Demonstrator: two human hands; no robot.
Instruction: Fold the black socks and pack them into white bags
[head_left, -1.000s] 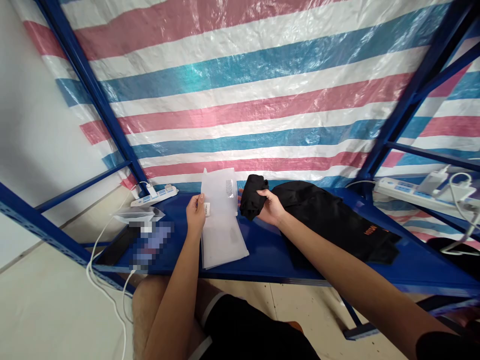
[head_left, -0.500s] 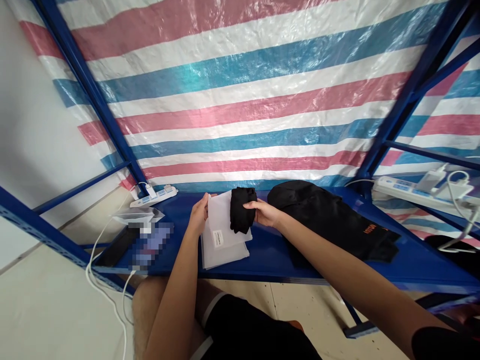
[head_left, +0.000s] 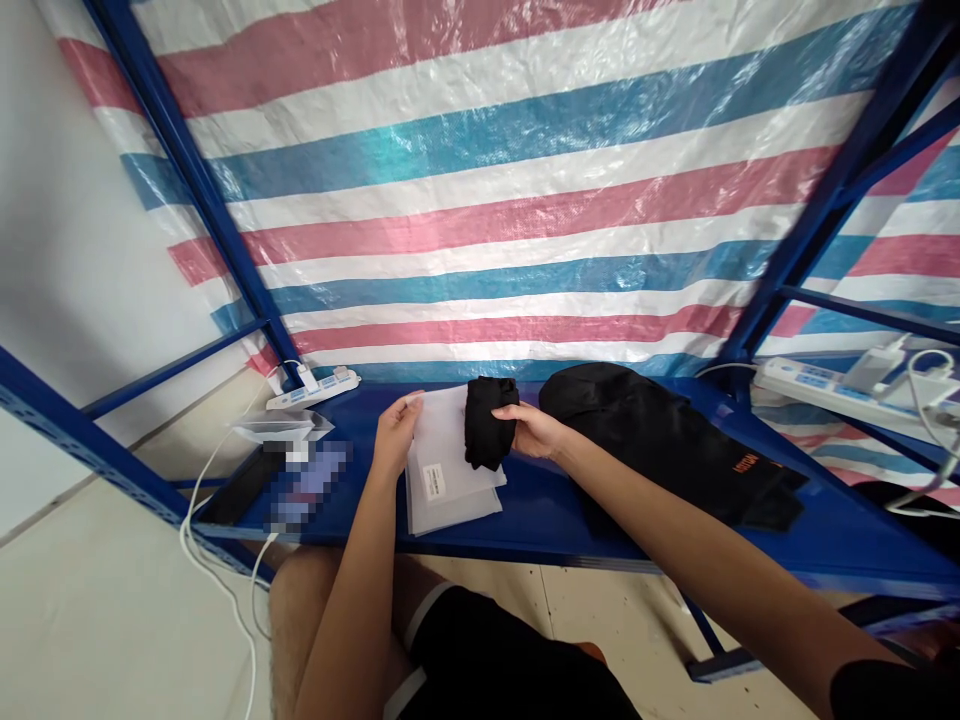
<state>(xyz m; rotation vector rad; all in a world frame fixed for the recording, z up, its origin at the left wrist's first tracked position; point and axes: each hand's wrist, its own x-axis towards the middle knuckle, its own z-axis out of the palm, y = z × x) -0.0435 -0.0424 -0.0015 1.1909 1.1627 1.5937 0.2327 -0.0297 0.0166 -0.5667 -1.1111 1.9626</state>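
Note:
My left hand (head_left: 395, 432) pinches the upper left edge of a frosted white plastic bag (head_left: 442, 430) that bears a small white label. Under it a second whitish bag or sheet (head_left: 457, 515) lies on the blue shelf. In my right hand (head_left: 531, 428) is a folded bundle of black cloth (head_left: 487, 425), thumb on top and the other fingers hidden behind it. The bundle overlaps the bag's right side; I cannot tell whether any of it is inside. Right of my right hand lies a larger black garment (head_left: 645, 430) with orange lettering near its lower end.
The blue metal shelf (head_left: 360, 515) has blue posts on both sides and a striped plastic sheet (head_left: 487, 240) behind. At left are a power strip (head_left: 315, 390), a clear plastic packet (head_left: 281, 427) and a pixelated phone-like item (head_left: 311, 485) with a white cable. Another power strip (head_left: 817, 385) sits at right.
The whole view has shifted slightly to the right. My hands keep hold of the bag and the black bundle, with hardly any movement between them.

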